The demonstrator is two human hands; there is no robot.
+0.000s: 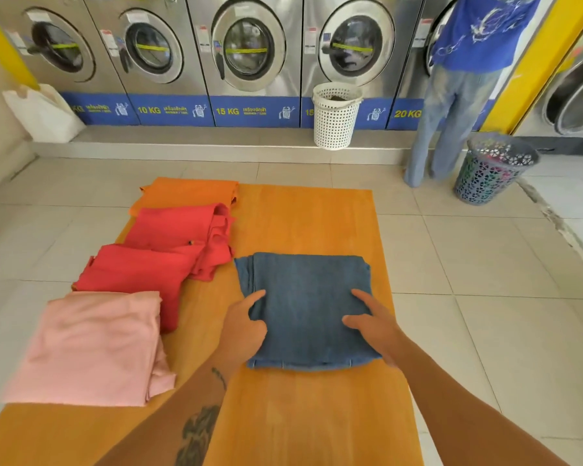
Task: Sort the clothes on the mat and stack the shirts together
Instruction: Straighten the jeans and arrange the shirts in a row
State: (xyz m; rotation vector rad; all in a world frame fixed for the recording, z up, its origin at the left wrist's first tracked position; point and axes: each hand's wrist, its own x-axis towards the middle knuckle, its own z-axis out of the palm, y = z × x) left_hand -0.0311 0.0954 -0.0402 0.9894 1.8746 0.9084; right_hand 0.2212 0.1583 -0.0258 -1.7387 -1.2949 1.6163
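Observation:
An orange mat (pixel 303 216) lies on the tiled floor. A folded blue denim garment (pixel 305 297) rests on its right half. My left hand (pixel 243 327) grips the denim's left edge, thumb on top. My right hand (pixel 374 326) holds its right side, fingers spread over the cloth. Down the mat's left side lies a row of folded clothes: an orange piece (pixel 189 193) farthest, a red shirt (pixel 179 227), a second red piece (pixel 135 274), and a pink shirt (pixel 95 344) nearest.
Front-loading washing machines (pixel 246 52) line the far wall on a raised step. A white basket (pixel 335 116) stands on the step. A person in blue (pixel 465 79) stands at the right by a dark basket (pixel 495 169). A white bag (pixel 44 112) leans far left.

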